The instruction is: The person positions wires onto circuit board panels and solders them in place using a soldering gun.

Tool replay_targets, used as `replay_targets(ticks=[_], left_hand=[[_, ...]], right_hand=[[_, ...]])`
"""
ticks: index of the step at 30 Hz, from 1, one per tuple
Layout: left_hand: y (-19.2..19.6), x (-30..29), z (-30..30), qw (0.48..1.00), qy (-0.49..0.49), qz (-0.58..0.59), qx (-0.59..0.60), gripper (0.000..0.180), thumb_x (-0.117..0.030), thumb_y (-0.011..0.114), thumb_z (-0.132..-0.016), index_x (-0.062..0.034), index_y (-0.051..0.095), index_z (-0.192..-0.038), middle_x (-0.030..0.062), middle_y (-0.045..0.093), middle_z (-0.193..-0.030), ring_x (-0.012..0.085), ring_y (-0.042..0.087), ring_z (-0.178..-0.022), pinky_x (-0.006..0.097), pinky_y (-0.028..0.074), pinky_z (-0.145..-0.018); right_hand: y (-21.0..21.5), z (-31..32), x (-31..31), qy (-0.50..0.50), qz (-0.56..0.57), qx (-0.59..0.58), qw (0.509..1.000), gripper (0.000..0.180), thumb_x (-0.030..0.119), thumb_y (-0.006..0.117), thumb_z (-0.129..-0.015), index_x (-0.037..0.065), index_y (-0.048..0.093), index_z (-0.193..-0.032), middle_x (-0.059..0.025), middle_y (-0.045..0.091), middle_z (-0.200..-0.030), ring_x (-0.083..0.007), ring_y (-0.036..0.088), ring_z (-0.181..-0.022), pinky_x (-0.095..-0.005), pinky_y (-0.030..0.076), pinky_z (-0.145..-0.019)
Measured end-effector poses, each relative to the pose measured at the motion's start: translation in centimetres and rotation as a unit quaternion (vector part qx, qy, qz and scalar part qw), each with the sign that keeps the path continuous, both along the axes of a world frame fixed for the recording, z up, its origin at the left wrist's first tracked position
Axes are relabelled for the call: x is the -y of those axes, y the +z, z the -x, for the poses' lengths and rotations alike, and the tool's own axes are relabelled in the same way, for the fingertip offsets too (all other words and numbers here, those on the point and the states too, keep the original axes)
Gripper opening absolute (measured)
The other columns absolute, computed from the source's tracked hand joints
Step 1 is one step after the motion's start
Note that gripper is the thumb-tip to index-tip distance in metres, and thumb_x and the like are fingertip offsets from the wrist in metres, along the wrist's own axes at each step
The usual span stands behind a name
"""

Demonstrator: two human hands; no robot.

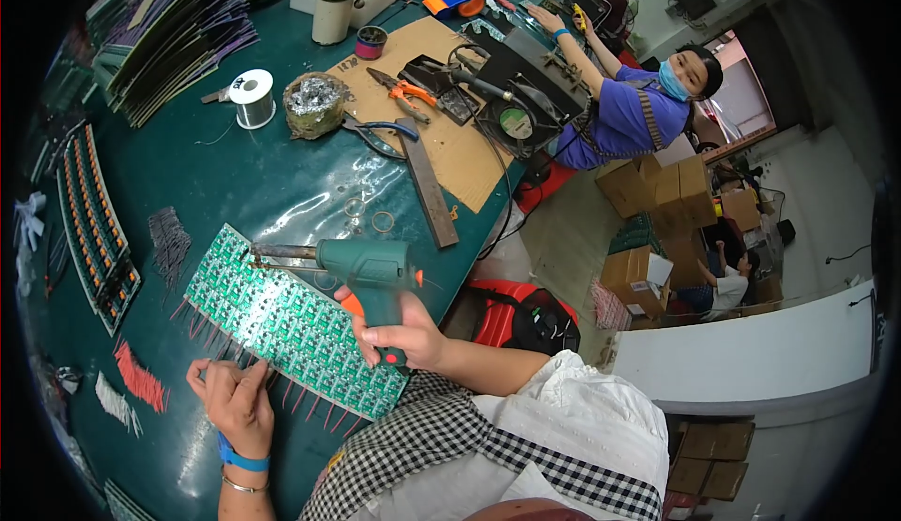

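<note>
A panel of small green circuit boards [291, 329] lies slanted on the green table, with thin red and dark wires sticking out along its near edge. My right hand [405, 333] is wrapped round the handle of a green soldering gun [366, 263]. The gun's long metal tip lies over the panel's far left end. Beside the panel's near edge, my left hand [236, 397] is closed, its fingertips together among the wires; what they pinch is hidden. A blue band and a metal bracelet circle the left wrist.
Bundles of dark [169, 244], red [141, 375] and white wires [116, 403] lie left. Further off are a solder spool [252, 99], a round dross-filled holder [315, 106], pliers [404, 95], a metal bar [428, 183] and stacked boards [174, 42]. A co-worker [633, 113] sits right.
</note>
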State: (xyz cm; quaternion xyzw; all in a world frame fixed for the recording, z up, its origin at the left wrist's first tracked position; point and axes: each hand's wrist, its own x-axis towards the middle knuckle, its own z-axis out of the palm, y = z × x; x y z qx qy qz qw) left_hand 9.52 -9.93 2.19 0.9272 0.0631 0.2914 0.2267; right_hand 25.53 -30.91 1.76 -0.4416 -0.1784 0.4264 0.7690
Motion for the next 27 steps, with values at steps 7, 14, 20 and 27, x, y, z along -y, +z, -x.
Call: replay_targets(ticks=[7,14,20,27], left_hand=[[0.0,0.1,0.0,1.000,-0.007,-0.009,0.009,0.025,0.006,0.067,-0.069,-0.0089,0.070,-0.089,0.0037,0.048,-0.072,0.0223,0.053,-0.072,0.047,0.036,-0.091],[-0.1,0.1,0.0,1.000,-0.007,-0.019,0.019,0.028,0.007,0.067,-0.069,-0.0087,0.070,-0.092,0.0033,0.045,-0.071,0.0224,0.050,-0.071,0.046,0.037,-0.089],[0.0,0.2,0.2,0.999,-0.006,-0.036,0.020,0.028,0.007,0.067,-0.072,-0.0087,0.069,-0.095,0.0038,0.043,-0.071,0.0224,0.048,-0.071,0.045,0.037,-0.087],[-0.6,0.4,-0.3,0.998,-0.010,-0.051,0.019,0.025,0.006,0.068,-0.074,-0.0081,0.069,-0.094,0.0038,0.044,-0.072,0.0222,0.048,-0.071,0.044,0.038,-0.087]], right_hand=[[0.3,-0.2,0.0,0.010,0.017,0.014,1.000,0.057,0.008,0.060,-0.080,-0.004,0.037,-0.131,-0.0098,0.056,-0.073,-0.0162,0.058,-0.058,-0.0283,0.047,-0.055],[0.2,-0.1,-0.1,0.010,0.011,0.013,1.000,0.057,0.008,0.060,-0.080,-0.004,0.038,-0.131,-0.0094,0.056,-0.073,-0.0160,0.058,-0.058,-0.0278,0.047,-0.056],[0.2,0.2,0.0,0.002,-0.001,0.023,1.000,0.056,0.008,0.061,-0.081,-0.004,0.040,-0.131,-0.0083,0.056,-0.076,-0.0151,0.058,-0.058,-0.0272,0.048,-0.056],[-0.1,0.1,0.2,-0.014,-0.034,0.000,0.999,0.049,0.002,0.059,-0.083,-0.003,0.044,-0.128,-0.0066,0.056,-0.079,-0.0135,0.057,-0.056,-0.0271,0.048,-0.053]])
